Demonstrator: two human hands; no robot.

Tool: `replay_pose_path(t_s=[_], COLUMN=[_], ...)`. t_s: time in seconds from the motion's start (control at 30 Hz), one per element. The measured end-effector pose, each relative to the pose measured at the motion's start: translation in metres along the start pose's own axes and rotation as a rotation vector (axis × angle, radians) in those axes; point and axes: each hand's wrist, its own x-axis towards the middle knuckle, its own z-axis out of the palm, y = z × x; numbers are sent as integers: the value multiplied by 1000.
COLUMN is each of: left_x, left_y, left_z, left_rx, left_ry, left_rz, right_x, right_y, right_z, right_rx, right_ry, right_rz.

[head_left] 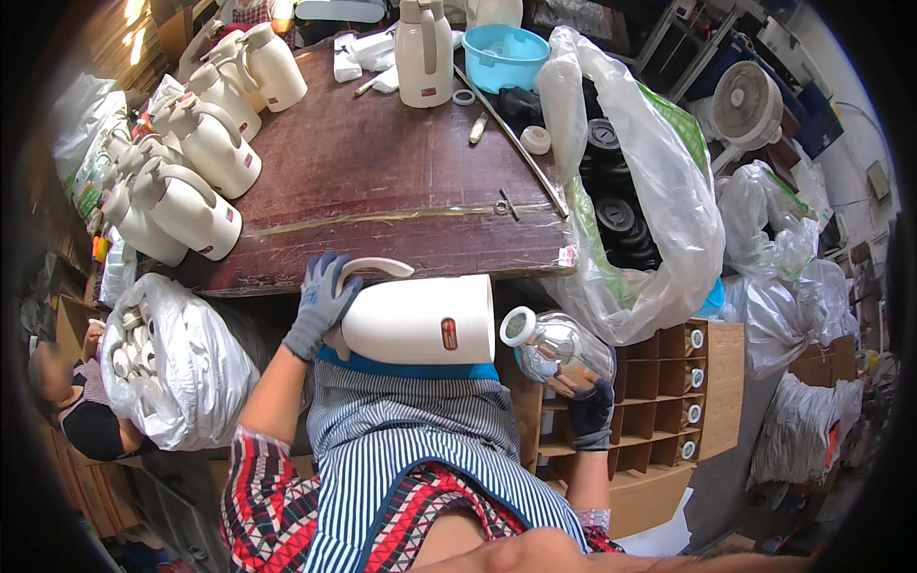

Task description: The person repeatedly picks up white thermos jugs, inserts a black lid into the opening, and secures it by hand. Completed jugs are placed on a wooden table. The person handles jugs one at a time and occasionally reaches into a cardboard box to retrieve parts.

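Note:
A cream thermos jug body [411, 323] lies on its side across my lap, its wide end facing right. My left hand [325, 301], in a grey-blue glove, is closed around its spout end beside the curved handle [377, 265]. In my dark-gloved right hand [591, 416] is a silvery glass vacuum liner [570, 353], gripped by its rounded bottom. The liner's white-ringed neck [519, 327] points at the jug's wide end, with a small gap between them. Most of my right fingers are hidden behind the liner.
A dark red table [382, 172] spans the front, with several finished-looking jugs [215, 148] at its left. A clear bag of black parts [621, 220] sits at its right. Below it stands a divided carton [635, 420] with liners. A white bag of parts [181, 368] is at left.

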Motion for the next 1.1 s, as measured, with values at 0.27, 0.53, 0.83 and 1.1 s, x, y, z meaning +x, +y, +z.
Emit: replay_pose_path(t_s=[0.27,0.53,0.83,1.1], left_x=[-34,-28,-34,-26], left_y=[29,99,131,142], left_z=[-31,-63,-72,-69], left_rx=[-625,-561,-833,-797], left_ry=[-24,-36,-219,-242], left_rz=[-47,-5,-181,-143], right_x=[46,40,44,49], right_y=[-66,-50,-72,-48], right_z=[39,118,120,103], right_rx=[-25,-145,-113,-163], right_ry=[-256,-483,-683,-626], right_rz=[-12,49,209,223])
